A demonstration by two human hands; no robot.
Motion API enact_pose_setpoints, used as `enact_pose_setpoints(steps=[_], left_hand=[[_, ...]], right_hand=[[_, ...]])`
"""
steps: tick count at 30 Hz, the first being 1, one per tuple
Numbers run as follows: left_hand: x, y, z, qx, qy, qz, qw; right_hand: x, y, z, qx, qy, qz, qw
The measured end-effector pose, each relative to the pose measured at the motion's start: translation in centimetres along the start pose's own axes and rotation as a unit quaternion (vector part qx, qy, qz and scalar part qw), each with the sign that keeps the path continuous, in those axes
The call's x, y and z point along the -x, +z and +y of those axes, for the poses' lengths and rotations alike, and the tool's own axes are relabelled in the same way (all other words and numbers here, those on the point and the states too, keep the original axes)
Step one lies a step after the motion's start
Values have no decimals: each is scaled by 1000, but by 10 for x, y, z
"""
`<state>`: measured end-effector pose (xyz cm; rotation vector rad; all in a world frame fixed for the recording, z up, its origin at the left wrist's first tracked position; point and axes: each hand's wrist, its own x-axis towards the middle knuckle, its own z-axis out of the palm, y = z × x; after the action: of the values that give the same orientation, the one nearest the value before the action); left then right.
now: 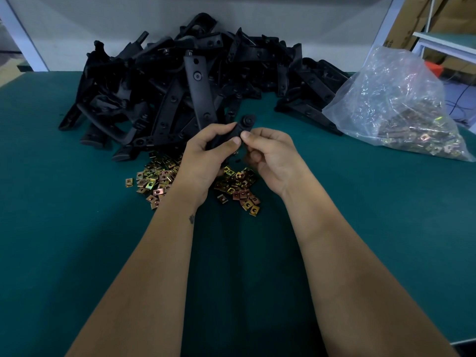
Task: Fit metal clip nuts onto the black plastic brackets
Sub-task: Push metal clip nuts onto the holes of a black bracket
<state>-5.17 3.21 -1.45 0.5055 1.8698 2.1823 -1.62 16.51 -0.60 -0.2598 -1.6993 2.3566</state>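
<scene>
Toward the back edge of the bench (64, 176), above loose clip nuts (154, 179), the left hand (206, 153) grips a stiff, light-looking black bracket (244, 126). The right hand (270, 153) curls beside its end; whether it pinches a nut, I cannot tell. Hold the bracket mid-body.

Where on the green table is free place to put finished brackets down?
Bare green table lies left of the loose clip nuts, and right of them, in front of the plastic bag. It is crowded at the bracket pile and under both hands.
</scene>
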Motion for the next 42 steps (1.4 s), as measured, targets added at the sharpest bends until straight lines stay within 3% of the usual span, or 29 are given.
enact_pose_setpoints(steps=[10,33,39,42], left_hand=[[2,6,2,21,26,1,999],[1,6,-1,-13,36,-10,999],[3,9,3,47,50,11,998],[1,5,2,20,43,-5,999]], right_hand=[[0,9,3,-91,-2,17,996],[1,7,-1,-46,-16,1,999],[1,11,-3,-36,-48,16,998],[1,11,-1,10,-81,44,996]])
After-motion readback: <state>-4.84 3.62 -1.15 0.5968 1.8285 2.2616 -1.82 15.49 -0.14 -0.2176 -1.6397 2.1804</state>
